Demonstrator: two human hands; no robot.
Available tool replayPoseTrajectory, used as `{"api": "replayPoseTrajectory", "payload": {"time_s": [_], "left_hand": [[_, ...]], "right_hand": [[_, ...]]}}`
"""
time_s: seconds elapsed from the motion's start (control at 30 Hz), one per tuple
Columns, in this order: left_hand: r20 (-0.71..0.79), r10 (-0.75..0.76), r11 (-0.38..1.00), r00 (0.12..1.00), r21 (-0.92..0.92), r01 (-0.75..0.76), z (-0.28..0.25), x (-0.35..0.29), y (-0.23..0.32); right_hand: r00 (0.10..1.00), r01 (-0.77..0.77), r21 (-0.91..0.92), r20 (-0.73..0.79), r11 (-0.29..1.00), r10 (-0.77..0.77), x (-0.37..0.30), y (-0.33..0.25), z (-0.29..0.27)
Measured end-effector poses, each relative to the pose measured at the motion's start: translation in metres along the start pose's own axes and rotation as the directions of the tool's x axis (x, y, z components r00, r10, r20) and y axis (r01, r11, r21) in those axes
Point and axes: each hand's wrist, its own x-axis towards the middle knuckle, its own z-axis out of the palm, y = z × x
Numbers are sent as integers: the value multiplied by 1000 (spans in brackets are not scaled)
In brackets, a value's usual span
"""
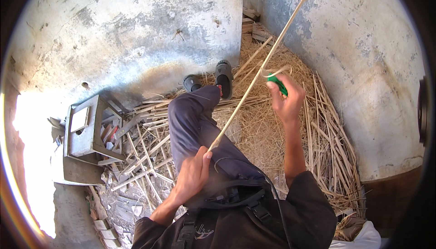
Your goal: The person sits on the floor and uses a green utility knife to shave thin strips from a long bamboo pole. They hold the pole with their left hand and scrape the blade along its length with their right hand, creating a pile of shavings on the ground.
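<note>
A long pale reed stick (pixel 246 95) runs slantwise from my lap up toward the far right corner. My left hand (pixel 192 172) is closed round its near end, above my thigh. In my right hand (pixel 288 98) is a small green-handled tool (pixel 277 83), pressed close to the stick past its middle. The tool's working edge is hidden, so its exact kind does not show. A thin curled shaving (pixel 280 70) stands out from the stick just over the tool. The stick's far tip is free in the air.
Loose straw and shavings (pixel 268 126) cover the floor before me. Many thin sticks (pixel 324 135) lie along the right wall, and more sticks (pixel 144 158) lie crossed at left. A worn wooden stool (pixel 88 128) lies tipped by the left wall. Dark shoes (pixel 223 78) are near the wall corner.
</note>
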Motion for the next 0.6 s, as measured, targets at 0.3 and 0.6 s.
{"api": "replayPoseTrajectory", "payload": {"time_s": [0.3,0.6], "left_hand": [[86,-87,996,992,45,83,2,-23,-15],[373,-368,671,852,-527,521,-17,-16,-42]], "right_hand": [[943,-326,-77,-92,942,319,29,78,-16],[758,-508,-282,302,814,578,10,106,-30]]}}
